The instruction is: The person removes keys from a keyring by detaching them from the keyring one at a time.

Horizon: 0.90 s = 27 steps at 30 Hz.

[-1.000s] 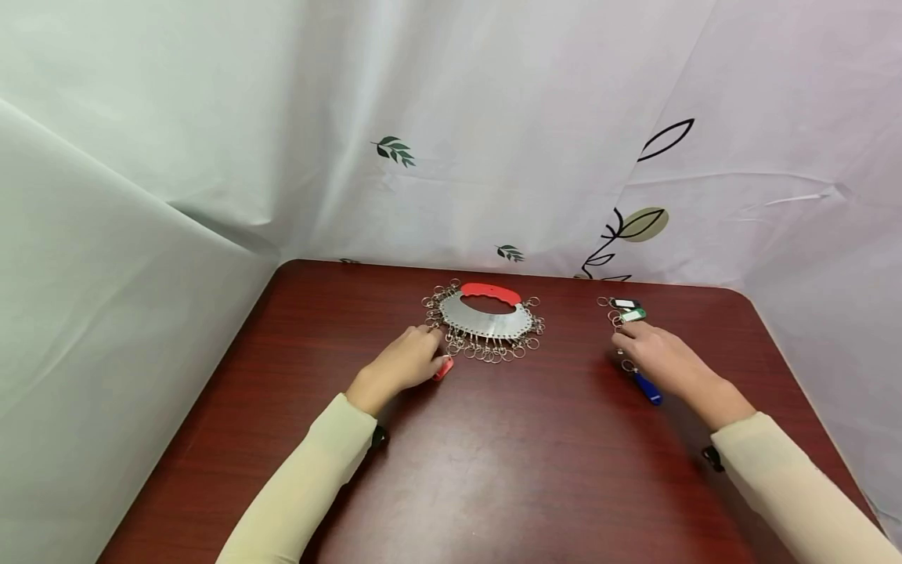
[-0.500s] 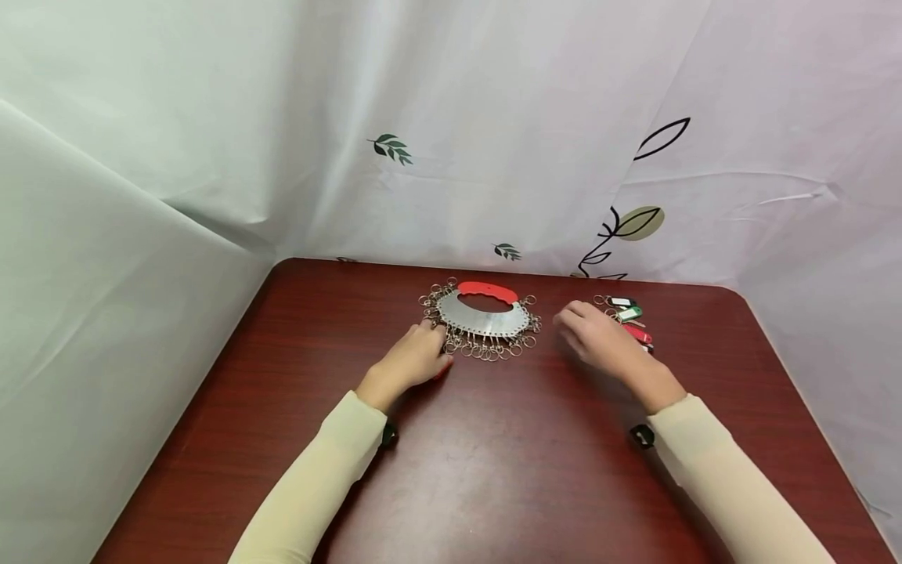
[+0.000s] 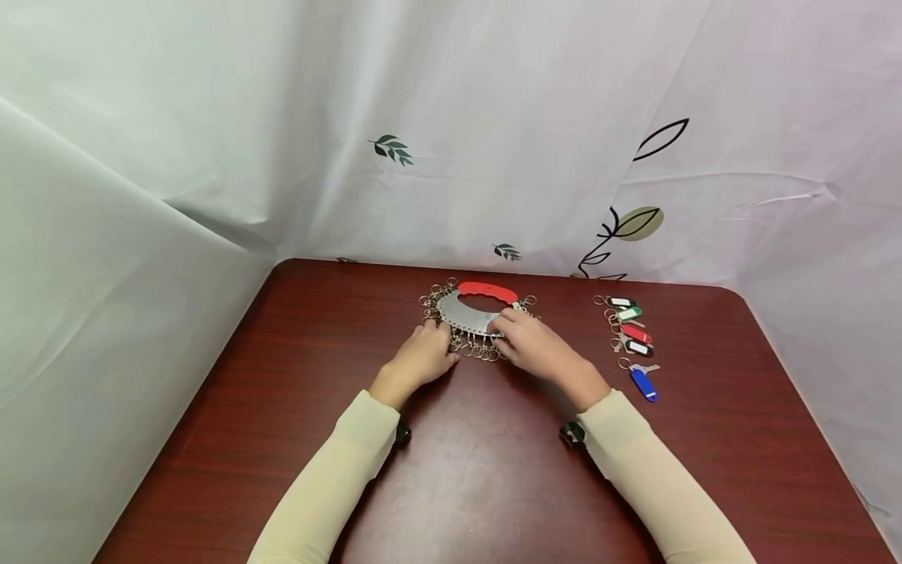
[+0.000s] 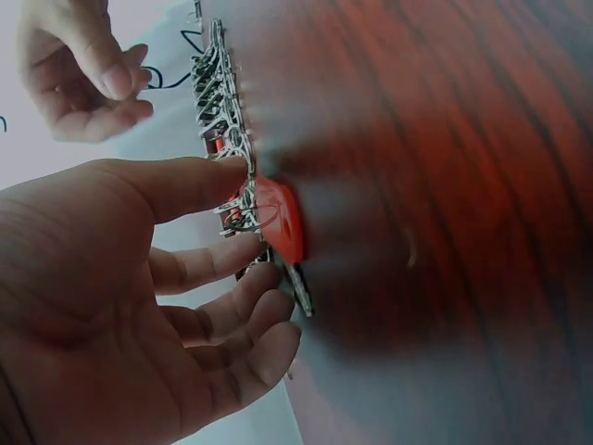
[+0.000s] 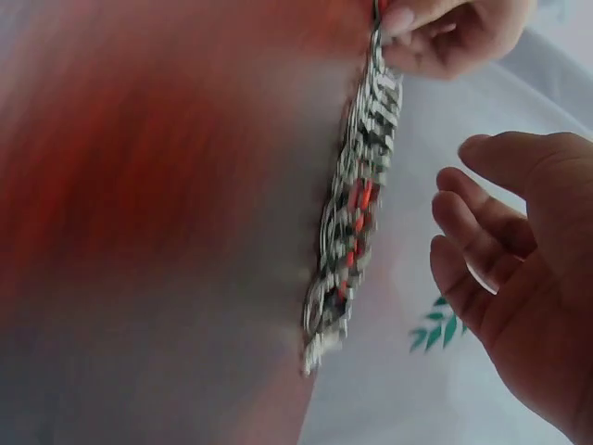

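A crescent-shaped metal key holder (image 3: 465, 316) with a red handle (image 3: 488, 292) lies on the table, fringed with clips and split rings. My left hand (image 3: 417, 362) is at its lower left edge. In the left wrist view, the thumb and forefinger sit on either side of the rings by a red key tag (image 4: 282, 221); whether they pinch a ring is unclear. The head view hides this tag under the hand. My right hand (image 3: 539, 345) hovers over the holder's right part. Its fingers (image 5: 459, 264) are loosely bent with nothing between them.
Right of the holder lies a column of key tags: black (image 3: 621, 302), green (image 3: 629, 314), red (image 3: 636, 334), another black one (image 3: 638, 348) and blue (image 3: 644, 385), with rings and keys. A pale curtain (image 3: 451, 125) stands behind the dark red table (image 3: 465, 486).
My right hand has swept left from the column of tags to the key holder, uncovering the tags. My left hand stays by the holder, its thumb shifting slightly over the red tag.
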Each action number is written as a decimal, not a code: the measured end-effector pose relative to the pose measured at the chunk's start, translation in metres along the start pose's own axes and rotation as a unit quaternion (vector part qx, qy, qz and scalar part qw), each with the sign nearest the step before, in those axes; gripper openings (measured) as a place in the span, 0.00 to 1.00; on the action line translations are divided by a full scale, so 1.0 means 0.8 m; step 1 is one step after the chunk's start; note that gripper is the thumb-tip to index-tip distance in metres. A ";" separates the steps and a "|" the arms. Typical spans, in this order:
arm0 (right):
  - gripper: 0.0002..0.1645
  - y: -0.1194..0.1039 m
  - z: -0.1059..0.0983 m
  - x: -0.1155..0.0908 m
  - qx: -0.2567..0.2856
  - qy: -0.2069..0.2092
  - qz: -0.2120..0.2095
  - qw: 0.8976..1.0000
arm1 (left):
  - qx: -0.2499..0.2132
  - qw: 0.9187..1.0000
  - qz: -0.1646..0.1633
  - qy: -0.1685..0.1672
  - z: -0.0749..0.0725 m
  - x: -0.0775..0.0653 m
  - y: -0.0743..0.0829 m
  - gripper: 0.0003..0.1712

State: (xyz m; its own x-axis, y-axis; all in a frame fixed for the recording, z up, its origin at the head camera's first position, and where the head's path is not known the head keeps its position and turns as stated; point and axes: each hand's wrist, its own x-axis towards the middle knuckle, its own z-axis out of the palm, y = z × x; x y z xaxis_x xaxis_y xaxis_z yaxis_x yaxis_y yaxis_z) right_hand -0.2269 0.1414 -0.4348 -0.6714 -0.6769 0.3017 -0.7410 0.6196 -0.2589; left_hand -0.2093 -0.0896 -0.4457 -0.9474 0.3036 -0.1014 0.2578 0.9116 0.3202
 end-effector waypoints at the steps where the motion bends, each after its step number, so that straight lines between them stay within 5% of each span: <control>1: 0.07 -0.003 0.003 0.003 0.005 -0.005 0.002 1.000 | 0.000 1.000 -0.003 0.001 0.001 0.001 0.000 0.27; 13: 0.04 -0.021 0.029 0.026 0.052 -0.053 0.037 0.997 | -0.020 0.998 -0.053 -0.005 0.001 0.008 0.007 0.22; 21: 0.05 -0.022 0.038 0.029 0.080 -0.061 0.054 0.993 | -0.050 0.997 -0.059 0.000 0.004 0.013 0.005 0.12; 27: 0.06 -0.024 0.039 0.030 0.092 -0.057 0.082 0.991 | -0.072 0.996 -0.056 -0.011 0.003 0.015 0.006 0.14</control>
State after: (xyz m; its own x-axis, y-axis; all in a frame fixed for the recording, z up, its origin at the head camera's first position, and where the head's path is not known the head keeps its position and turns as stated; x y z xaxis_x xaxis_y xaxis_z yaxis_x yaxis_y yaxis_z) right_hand -0.2295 0.1010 -0.4513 -0.7722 -0.6200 0.1392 -0.6043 0.6489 -0.4623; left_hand -0.2190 -0.0808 -0.4473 -0.9639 0.2095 -0.1645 0.1193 0.8917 0.4365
